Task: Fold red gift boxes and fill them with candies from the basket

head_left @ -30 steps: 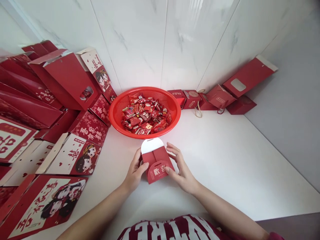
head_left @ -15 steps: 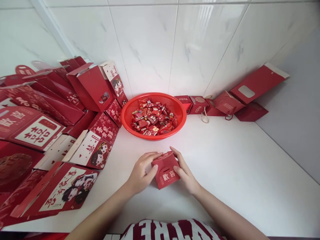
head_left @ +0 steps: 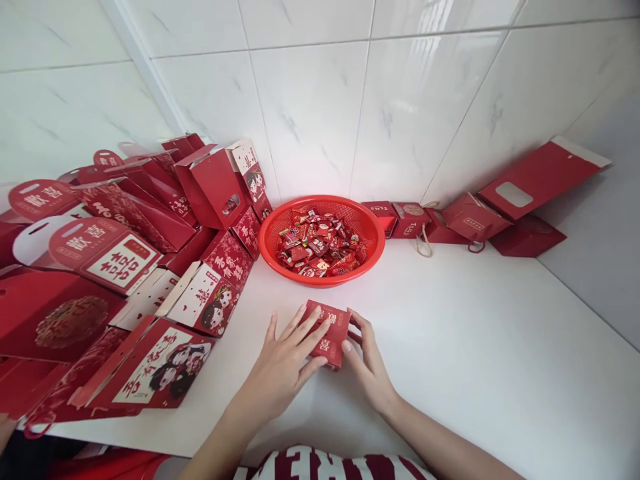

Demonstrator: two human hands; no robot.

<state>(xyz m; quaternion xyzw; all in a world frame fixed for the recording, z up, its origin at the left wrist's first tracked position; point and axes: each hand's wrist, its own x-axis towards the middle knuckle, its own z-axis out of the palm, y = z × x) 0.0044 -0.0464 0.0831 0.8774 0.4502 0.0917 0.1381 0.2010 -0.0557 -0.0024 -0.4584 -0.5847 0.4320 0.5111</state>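
Left hand [head_left: 281, 368], open, fingers spread over the top of a small red box [head_left: 341, 325]; right hand [head_left: 371, 368], loosely curved, unclenched, at the box's right side; said box, between the hands on the white bench [head_left: 450, 320], nearer than the basket; to the left, crowded red and white boxes [head_left: 200, 297]; beyond, one red basket [head_left: 265, 243] of wrapped sweets [head_left: 325, 247]; right of it, a row of red boxes [head_left: 483, 217] along the tiled wall [head_left: 310, 107].

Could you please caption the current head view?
Left hand over a red box, right hand at its side, before a basket of sweets.
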